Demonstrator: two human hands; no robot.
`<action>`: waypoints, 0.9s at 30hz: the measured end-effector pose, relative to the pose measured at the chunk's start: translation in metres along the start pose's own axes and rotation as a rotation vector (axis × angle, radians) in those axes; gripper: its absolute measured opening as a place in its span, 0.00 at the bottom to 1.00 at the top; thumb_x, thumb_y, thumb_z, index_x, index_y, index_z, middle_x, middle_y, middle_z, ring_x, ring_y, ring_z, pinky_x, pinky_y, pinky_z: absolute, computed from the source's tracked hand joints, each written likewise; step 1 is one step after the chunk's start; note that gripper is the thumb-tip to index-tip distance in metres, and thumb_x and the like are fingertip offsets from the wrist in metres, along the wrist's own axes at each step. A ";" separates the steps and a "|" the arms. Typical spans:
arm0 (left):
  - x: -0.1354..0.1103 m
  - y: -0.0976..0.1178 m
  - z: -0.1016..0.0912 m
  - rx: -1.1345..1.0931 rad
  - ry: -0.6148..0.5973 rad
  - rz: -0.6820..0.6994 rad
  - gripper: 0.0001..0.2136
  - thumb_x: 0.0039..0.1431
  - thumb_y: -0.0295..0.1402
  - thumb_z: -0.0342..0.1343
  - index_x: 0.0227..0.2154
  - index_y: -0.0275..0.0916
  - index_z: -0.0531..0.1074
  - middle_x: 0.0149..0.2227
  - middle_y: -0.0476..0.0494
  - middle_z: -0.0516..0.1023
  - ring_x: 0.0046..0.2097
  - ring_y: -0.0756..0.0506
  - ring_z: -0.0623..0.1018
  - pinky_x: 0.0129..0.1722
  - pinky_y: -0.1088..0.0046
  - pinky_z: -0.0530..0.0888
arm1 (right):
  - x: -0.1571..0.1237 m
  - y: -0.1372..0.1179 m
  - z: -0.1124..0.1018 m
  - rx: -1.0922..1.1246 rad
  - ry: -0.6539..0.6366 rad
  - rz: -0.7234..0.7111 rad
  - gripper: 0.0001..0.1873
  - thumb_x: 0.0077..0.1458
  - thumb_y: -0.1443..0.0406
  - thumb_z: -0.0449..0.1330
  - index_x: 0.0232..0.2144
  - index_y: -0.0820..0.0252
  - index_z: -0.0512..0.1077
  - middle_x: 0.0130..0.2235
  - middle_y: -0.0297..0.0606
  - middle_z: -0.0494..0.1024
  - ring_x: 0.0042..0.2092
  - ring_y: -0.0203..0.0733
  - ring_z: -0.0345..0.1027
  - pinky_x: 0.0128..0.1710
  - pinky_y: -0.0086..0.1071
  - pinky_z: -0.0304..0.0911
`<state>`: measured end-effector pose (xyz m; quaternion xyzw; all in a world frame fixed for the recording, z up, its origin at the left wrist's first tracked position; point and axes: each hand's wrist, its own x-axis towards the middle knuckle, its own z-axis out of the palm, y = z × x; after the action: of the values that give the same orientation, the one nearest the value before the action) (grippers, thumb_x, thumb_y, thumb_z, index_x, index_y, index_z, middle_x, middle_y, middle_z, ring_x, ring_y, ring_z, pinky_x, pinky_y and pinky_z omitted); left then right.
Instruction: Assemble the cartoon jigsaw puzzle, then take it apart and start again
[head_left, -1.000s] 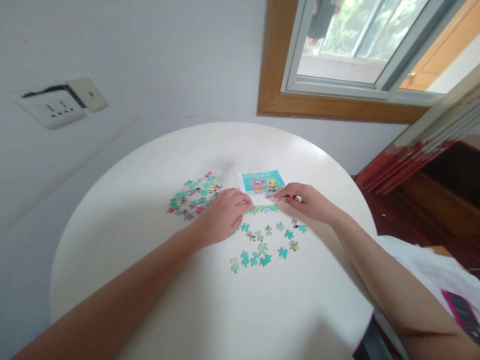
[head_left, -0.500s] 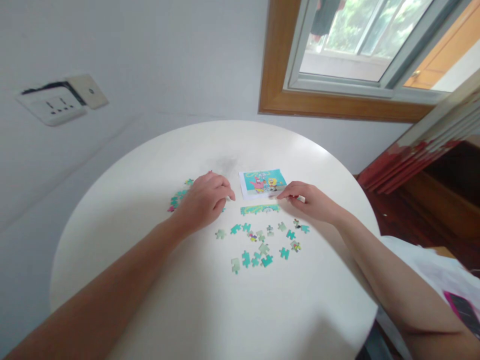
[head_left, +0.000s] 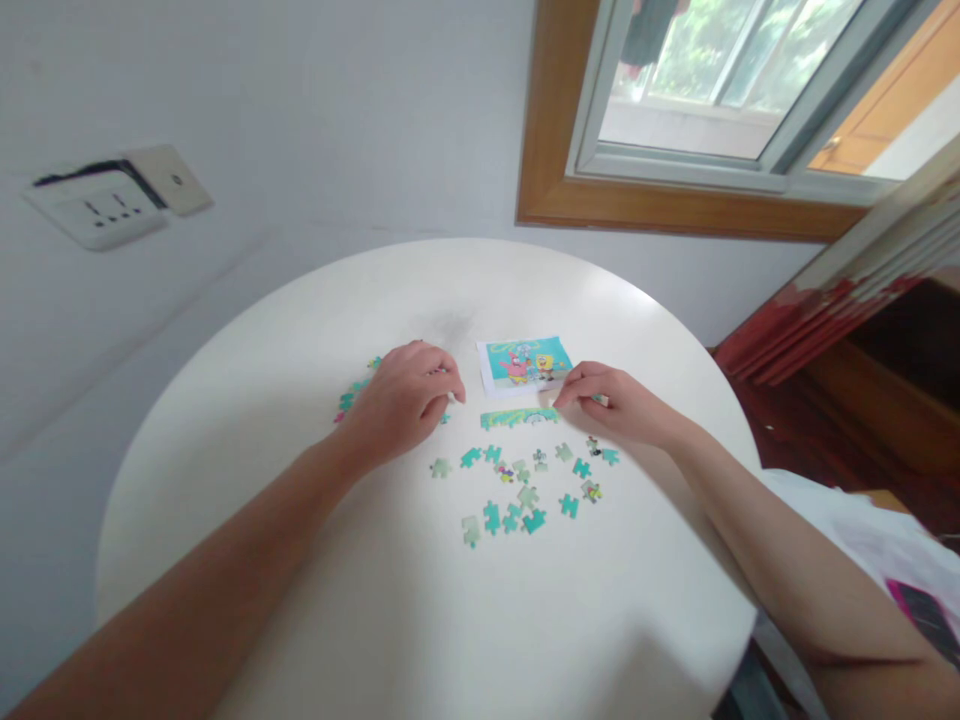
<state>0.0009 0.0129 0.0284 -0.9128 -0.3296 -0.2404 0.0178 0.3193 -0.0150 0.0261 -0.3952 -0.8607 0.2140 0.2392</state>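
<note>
My left hand (head_left: 411,392) is bent over a group of jigsaw puzzle pieces (head_left: 351,396) on the table's left side, covering part of them. Its fingers are curled, and what they hold, if anything, is hidden. My right hand (head_left: 604,397) has its fingertips at the right end of a joined strip of puzzle pieces (head_left: 517,418). Those fingers are bent together too, and I cannot make out what lies between them. Just above the strip lies a reference picture (head_left: 529,365) with cartoon figures. Several loose green and pale puzzle pieces (head_left: 529,497) are scattered below it.
All of this lies on a round white table (head_left: 360,620) against a wall. A wood-framed window (head_left: 675,215) is at the upper right, and a wall socket (head_left: 97,210) at the left. Beside the table's right edge are a red and cream curtain (head_left: 802,330) and white cloth (head_left: 832,520).
My left hand has shifted very slightly to the left. My right fingertips have drawn a little closer to the strip's right end. The scattered pieces lie as before.
</note>
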 end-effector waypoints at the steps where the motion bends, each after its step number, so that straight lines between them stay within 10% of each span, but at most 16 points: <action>1: 0.000 0.000 0.000 -0.001 -0.001 0.002 0.14 0.56 0.21 0.47 0.29 0.41 0.77 0.38 0.45 0.75 0.44 0.42 0.72 0.53 0.55 0.67 | 0.000 -0.001 0.001 -0.002 0.001 -0.011 0.25 0.48 0.80 0.49 0.39 0.57 0.79 0.41 0.41 0.73 0.38 0.37 0.69 0.37 0.31 0.65; 10: 0.000 0.004 0.001 -0.013 -0.006 0.034 0.14 0.56 0.21 0.48 0.29 0.42 0.77 0.38 0.45 0.75 0.44 0.43 0.72 0.57 0.52 0.63 | 0.002 0.004 0.013 -0.171 -0.009 -0.084 0.26 0.48 0.79 0.51 0.41 0.55 0.80 0.45 0.44 0.70 0.46 0.43 0.66 0.50 0.41 0.64; 27: 0.000 0.004 0.006 -0.081 -0.066 0.087 0.14 0.56 0.21 0.48 0.31 0.41 0.78 0.39 0.44 0.75 0.44 0.42 0.73 0.49 0.60 0.67 | 0.001 0.002 -0.001 -0.228 0.014 0.057 0.16 0.47 0.76 0.51 0.26 0.58 0.78 0.31 0.38 0.76 0.36 0.41 0.69 0.40 0.34 0.64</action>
<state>0.0054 0.0111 0.0237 -0.9336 -0.2803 -0.2223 -0.0195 0.3200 -0.0129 0.0260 -0.4455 -0.8663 0.1187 0.1924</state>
